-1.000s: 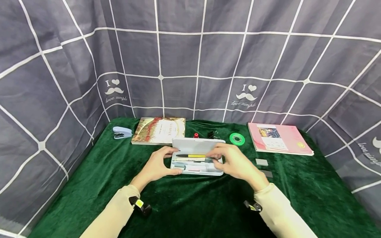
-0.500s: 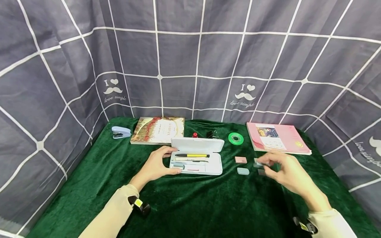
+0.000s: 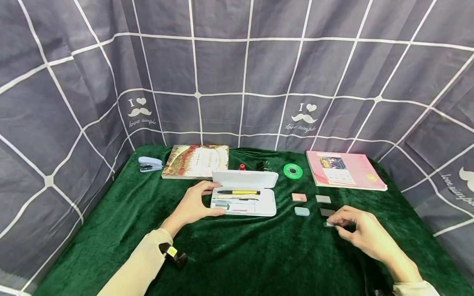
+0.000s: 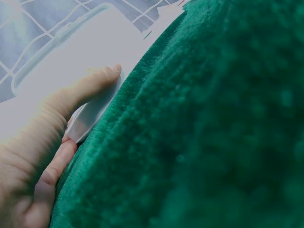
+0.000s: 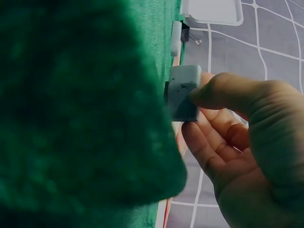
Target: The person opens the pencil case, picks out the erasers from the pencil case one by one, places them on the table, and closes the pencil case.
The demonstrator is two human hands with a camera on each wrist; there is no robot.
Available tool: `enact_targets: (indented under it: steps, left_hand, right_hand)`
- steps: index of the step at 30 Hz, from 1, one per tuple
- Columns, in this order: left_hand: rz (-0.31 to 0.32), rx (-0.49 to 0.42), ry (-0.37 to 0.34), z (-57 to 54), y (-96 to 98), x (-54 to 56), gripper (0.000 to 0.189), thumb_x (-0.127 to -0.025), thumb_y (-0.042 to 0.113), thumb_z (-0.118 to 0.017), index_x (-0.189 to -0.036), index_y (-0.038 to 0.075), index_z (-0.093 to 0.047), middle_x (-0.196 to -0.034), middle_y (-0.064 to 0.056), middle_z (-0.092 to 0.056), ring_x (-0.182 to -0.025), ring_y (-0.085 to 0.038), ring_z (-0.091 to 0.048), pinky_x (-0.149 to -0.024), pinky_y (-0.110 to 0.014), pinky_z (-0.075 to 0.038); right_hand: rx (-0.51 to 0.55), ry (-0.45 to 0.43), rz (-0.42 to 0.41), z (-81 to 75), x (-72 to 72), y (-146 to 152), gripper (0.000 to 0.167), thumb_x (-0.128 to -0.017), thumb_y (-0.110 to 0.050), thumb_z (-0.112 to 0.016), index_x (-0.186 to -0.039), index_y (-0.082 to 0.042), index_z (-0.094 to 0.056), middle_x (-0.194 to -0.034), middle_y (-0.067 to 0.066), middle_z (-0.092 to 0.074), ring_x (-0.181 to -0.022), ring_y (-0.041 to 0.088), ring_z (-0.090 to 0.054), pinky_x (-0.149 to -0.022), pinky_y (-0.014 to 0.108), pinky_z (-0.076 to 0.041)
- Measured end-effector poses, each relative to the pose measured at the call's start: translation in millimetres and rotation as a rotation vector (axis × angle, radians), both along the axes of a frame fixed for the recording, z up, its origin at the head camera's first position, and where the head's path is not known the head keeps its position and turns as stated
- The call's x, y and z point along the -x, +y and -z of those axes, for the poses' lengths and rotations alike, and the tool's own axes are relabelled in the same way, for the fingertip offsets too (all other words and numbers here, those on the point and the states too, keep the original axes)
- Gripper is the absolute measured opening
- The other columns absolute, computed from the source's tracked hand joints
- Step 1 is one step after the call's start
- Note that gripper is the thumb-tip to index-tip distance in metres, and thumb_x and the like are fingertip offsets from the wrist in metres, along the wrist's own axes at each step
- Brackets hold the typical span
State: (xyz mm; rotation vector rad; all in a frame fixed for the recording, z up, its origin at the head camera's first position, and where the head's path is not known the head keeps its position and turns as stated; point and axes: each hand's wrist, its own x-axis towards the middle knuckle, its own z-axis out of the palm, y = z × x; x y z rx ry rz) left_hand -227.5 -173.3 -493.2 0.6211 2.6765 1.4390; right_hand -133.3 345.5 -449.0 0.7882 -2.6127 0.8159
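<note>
The right hand (image 3: 364, 234), shifted lower at centre right, firmly pinches a grey block (image 5: 184, 97), apparently adding to the laid-out pieces (image 3: 323, 199), while the left hand (image 3: 192, 204) grips the pencil case (image 3: 266, 205).

Head view: you're getting bright, fairly even light; curtain (image 3: 270, 74) grid lines bowing with wide-angle distortion; green cloth (image 3: 259, 250) looking darkest at bottom centre. Left wrist view: you're facing glare at upper left, white case (image 4: 95, 42) bleaching almost detail-free; near cloth blurring out of focus. Right wrist view: you're seeing dimmer picture; near cloth showing dark and soft; your right hand (image 5: 263, 142) carrying shadow across palm; held grey block (image 5: 184, 90) looking sharper.
</note>
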Motion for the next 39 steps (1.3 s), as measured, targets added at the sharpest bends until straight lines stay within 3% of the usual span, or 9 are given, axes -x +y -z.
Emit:
enact_targets:
  steps: [12, 19, 25, 30, 35, 39]
  left_hand:
    - [-0.007, -0.003, -0.005, 0.7, 0.8, 0.7, 0.082, -0.081, 0.041, -0.103, -0.151, 0.019, -0.067, -0.15, -0.007, -0.064, -0.137, -0.035, -0.068, -0.116, -0.053, -0.057]
    - [-0.003, -0.007, -0.001, 1.2, 0.5, 0.4, 0.082, -0.081, 0.042, -0.103, -0.151, 0.019, -0.067, -0.15, -0.007, -0.064, -0.137, -0.036, -0.068, -0.116, -0.053, -0.057]
    - [-0.003, -0.005, 0.006, 2.7, -2.0, 1.5, 0.082, -0.081, 0.043, -0.103, -0.15, 0.019, -0.067, -0.152, -0.008, -0.064, -0.137, -0.036, -0.068, -0.116, -0.054, -0.058]
    - [-0.008, -0.001, 0.002, 1.7, -2.4, 1.4, 0.082, -0.08, 0.042, -0.103, -0.15, 0.019, -0.068, -0.152, -0.007, -0.064, -0.137, -0.035, -0.068, -0.116, -0.053, -0.057]
    - [-0.006, -0.003, 0.006, -0.3, -1.3, -0.1, 0.081, -0.081, 0.04, -0.103, -0.15, 0.018, -0.068, -0.151, -0.008, -0.064, -0.136, -0.036, -0.068, -0.116, -0.053, -0.058]
    - [-0.003, -0.003, 0.008, -0.1, -0.2, -0.1, 0.082, -0.081, 0.041, -0.103, -0.151, 0.018, -0.068, -0.151, -0.008, -0.064, -0.137, -0.035, -0.068, -0.116, -0.052, -0.058]
  right_hand:
    - [-0.01, -0.093, -0.091, -0.2, -0.8, 1.8, 0.046, -0.078, 0.014, -0.092, -0.1, -0.026, -0.083, -0.093, -0.013, -0.07, -0.078, 0.004, -0.062, -0.065, 0.018, -0.051]
    - [-0.013, -0.12, -0.083, -13.3, 3.5, -5.9, 0.041, -0.082, 0.008, -0.093, -0.106, -0.024, -0.082, -0.097, -0.011, -0.074, -0.082, 0.0, -0.064, -0.068, 0.019, -0.055]
    - [0.04, -0.1, -0.092, -33.3, 18.8, -40.3, 0.042, -0.087, 0.003, -0.093, -0.12, -0.019, -0.081, -0.11, -0.001, -0.081, -0.091, 0.009, -0.075, -0.08, 0.02, -0.063]
    - [0.06, -0.08, -0.157, -48.0, 38.6, -77.2, 0.047, -0.087, 0.006, -0.091, -0.128, -0.015, -0.08, -0.117, -0.003, -0.081, -0.099, 0.009, -0.077, -0.088, 0.026, -0.066]
    - [0.07, -0.144, -0.186, -56.0, 57.5, -117.7, 0.041, -0.092, 0.001, -0.09, -0.13, -0.012, -0.08, -0.12, -0.004, -0.082, -0.101, 0.009, -0.077, -0.086, 0.034, -0.068]
    - [0.068, -0.164, -0.238, -57.5, 69.2, -150.9, 0.038, -0.095, -0.003, -0.088, -0.131, -0.009, -0.08, -0.123, 0.0, -0.082, -0.103, 0.021, -0.08, -0.09, 0.035, -0.067]
